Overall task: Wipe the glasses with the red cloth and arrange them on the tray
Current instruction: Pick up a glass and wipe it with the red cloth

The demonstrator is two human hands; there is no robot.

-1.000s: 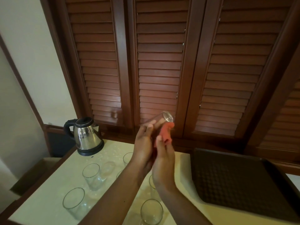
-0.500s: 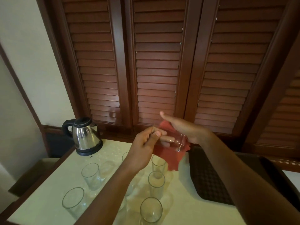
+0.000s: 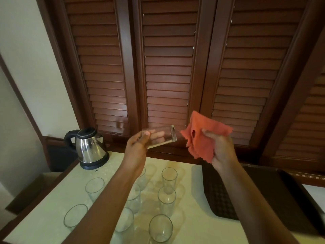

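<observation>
My left hand (image 3: pixel 139 144) grips a clear glass (image 3: pixel 162 137) lying sideways in the air, its thick base pointing right. My right hand (image 3: pixel 222 148) holds the red cloth (image 3: pixel 202 136) just right of the glass, a small gap between them. Several more clear glasses stand upright on the pale tabletop (image 3: pixel 190 226) below, among them one at the front (image 3: pixel 160 228) and one further back (image 3: pixel 169 176). The dark brown tray (image 3: pixel 219 194) lies on the right of the table; my right forearm crosses over it.
A steel electric kettle (image 3: pixel 88 148) with a black handle stands at the table's back left corner. Brown louvred doors (image 3: pixel 167 67) rise right behind the table. The table's left edge drops off toward a lower dark ledge.
The hands have come apart: my right hand pulled the red cloth off the glass and moved right. My left hand keeps the glass, now lying sideways and uncovered.
</observation>
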